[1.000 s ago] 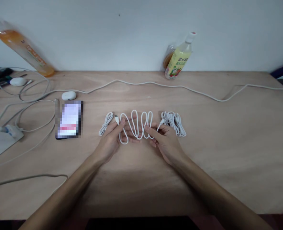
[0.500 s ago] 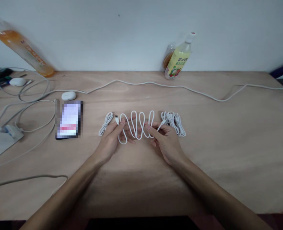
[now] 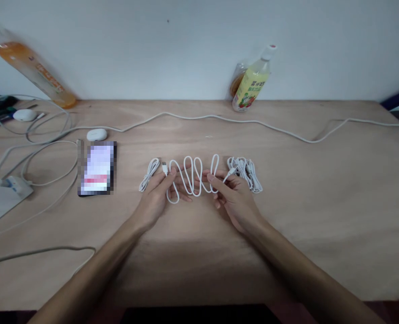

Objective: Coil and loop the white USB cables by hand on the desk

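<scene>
A white USB cable (image 3: 196, 180) hangs in several wavy loops between my hands, just above the table. My left hand (image 3: 158, 194) is closed on its left end, thumb on top, with the USB plug (image 3: 164, 168) sticking up past the thumb. At the other end my right hand (image 3: 235, 197) pinches a loop between thumb and fingers; another plug (image 3: 232, 171) shows by its index finger. Beyond the left hand lies a coiled white cable (image 3: 149, 174). Several more bundled white cables (image 3: 249, 173) lie just beyond the right hand, partly behind it.
A phone (image 3: 98, 168) and a white earbud case (image 3: 97, 134) lie to the left. Against the wall stand an orange drink bottle (image 3: 33, 67) and a yellow drink bottle (image 3: 251, 85). One long white cord (image 3: 192, 118) crosses the back of the table (image 3: 320, 193).
My right thumb and fingers have shifted slightly to the right, widening the gap between the rightmost loop and the middle ones. My left hand has stayed in place.
</scene>
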The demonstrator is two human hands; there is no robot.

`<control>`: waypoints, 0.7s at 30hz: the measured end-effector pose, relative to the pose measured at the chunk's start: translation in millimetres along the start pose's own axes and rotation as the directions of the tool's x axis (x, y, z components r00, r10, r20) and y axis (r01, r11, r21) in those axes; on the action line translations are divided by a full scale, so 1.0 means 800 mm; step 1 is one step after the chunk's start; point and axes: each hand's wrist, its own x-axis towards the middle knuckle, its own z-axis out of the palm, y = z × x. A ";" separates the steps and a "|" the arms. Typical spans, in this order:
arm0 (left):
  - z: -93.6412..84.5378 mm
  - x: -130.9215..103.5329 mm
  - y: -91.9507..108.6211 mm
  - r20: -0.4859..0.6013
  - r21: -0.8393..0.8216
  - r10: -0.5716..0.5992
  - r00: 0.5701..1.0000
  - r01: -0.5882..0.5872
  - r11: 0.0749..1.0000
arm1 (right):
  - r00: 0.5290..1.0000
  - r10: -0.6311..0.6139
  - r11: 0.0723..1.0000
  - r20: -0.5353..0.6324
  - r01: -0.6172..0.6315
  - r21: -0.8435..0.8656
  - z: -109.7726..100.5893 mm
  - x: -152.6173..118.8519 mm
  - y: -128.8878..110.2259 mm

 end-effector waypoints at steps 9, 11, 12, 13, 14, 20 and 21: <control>0.004 -0.004 0.006 0.020 -0.049 -0.051 0.999 0.051 0.997 | 1.000 -0.013 1.000 -0.028 0.013 0.005 0.000 0.000 0.003; 0.004 -0.003 0.006 0.014 -0.076 -0.059 0.998 0.060 0.995 | 1.000 -0.029 0.999 -0.010 0.029 -0.014 -0.001 0.001 0.003; 0.004 -0.003 0.006 0.010 -0.088 -0.064 0.998 0.064 0.994 | 0.999 -0.038 0.999 0.001 0.038 -0.023 -0.002 0.001 0.004; 0.004 -0.002 0.006 0.002 -0.099 -0.063 0.998 0.063 0.993 | 0.999 -0.044 0.999 0.011 0.044 -0.031 -0.003 0.001 0.004; 0.004 -0.001 0.006 -0.005 -0.106 -0.062 0.998 0.061 0.992 | 0.999 -0.047 0.998 0.021 0.047 -0.039 -0.003 0.001 0.005; 0.002 0.001 0.006 -0.028 -0.121 -0.046 0.999 0.043 0.992 | 0.997 -0.044 0.996 0.063 0.048 -0.072 -0.005 0.002 0.008; 0.002 0.001 0.006 -0.035 -0.116 -0.041 0.999 0.037 0.993 | 0.997 -0.044 0.996 0.065 0.049 -0.077 -0.005 0.002 0.008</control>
